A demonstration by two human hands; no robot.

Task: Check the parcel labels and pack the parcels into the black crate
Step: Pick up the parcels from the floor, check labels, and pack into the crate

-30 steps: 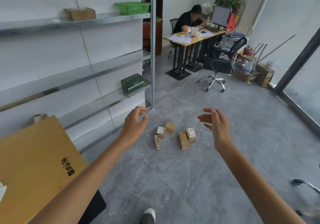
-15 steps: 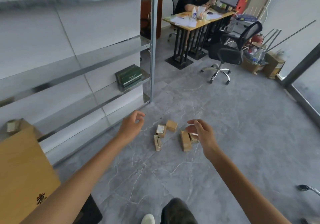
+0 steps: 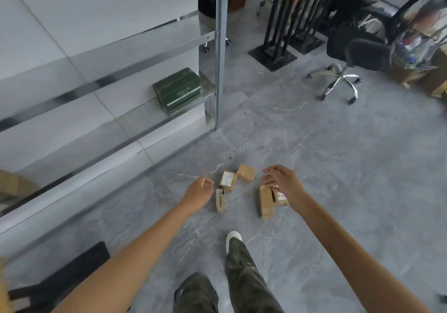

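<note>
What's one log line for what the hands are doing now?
left hand: empty, held out | right hand: empty, held out | parcels: five on floor, none held

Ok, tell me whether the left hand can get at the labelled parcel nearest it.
Probably yes: the left hand hovers empty just short of the labelled parcel, with nothing between them.

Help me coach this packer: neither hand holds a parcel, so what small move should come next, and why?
Probably lower the right hand onto the labelled parcel just under it and close a grip on it. That hand hovers over it with fingers loosely curled, holding nothing, and the parcel's label faces up, partly hidden. The left hand is empty too.
</note>
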